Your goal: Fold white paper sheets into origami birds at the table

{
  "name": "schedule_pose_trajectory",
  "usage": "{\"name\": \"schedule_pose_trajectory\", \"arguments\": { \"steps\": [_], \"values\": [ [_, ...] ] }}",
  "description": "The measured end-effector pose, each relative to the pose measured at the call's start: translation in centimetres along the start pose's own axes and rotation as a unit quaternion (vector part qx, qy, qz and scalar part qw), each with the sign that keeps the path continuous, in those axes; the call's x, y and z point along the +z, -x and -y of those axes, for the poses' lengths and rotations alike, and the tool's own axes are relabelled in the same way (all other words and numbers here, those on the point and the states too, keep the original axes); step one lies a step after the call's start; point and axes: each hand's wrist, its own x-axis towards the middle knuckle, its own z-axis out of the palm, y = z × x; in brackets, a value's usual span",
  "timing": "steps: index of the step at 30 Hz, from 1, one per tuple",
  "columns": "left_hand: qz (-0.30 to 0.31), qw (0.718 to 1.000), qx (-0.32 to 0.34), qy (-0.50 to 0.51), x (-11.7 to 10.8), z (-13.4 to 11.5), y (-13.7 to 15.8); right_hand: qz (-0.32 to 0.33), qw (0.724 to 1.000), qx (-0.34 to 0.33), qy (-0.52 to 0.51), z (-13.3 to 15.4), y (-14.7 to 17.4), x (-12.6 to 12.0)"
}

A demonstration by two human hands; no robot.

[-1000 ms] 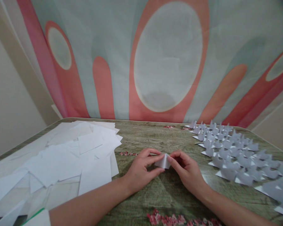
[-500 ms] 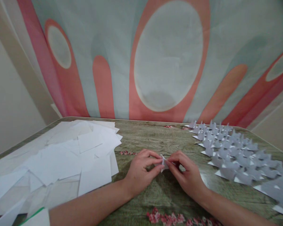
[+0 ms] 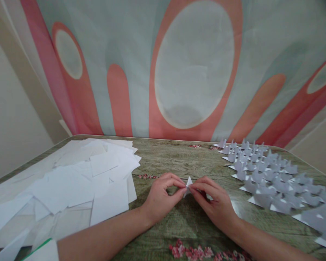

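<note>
A small folded white paper piece (image 3: 189, 181) is pinched between my two hands, just above the middle of the table. One pointed tip stands up between the fingers and another part shows below them. My left hand (image 3: 163, 194) grips its left side with thumb and fingertips. From the right, my right hand (image 3: 213, 197) pinches the other side, its fingertips almost meeting those of the left. The middle of the paper is hidden by the fingers.
White paper sheets (image 3: 111, 199) lie in a loose, overlapping spread on the left. Rows of folded white paper figures (image 3: 263, 190) stand on the right. The wood-patterned table (image 3: 165, 154) with printed flowers meets a coloured backdrop (image 3: 137, 90) at its far edge.
The folded paper has been turned between the fingers, so a pointed tip now stands upright. My fingertips have drawn closer together around it.
</note>
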Motion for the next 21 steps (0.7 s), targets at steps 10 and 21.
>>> {"name": "schedule_pose_trajectory", "arguments": {
  "steps": [10,21],
  "values": [
    [0.017,1.000,0.023,-0.008,-0.04,0.05,0.02,0.010,0.999,0.023,-0.029,0.25,-0.12,-0.16],
    [0.021,0.999,0.007,-0.023,-0.26,-0.42,0.00,0.022,0.999,0.019,-0.036,0.18,-0.22,-0.27]
  ]
}}
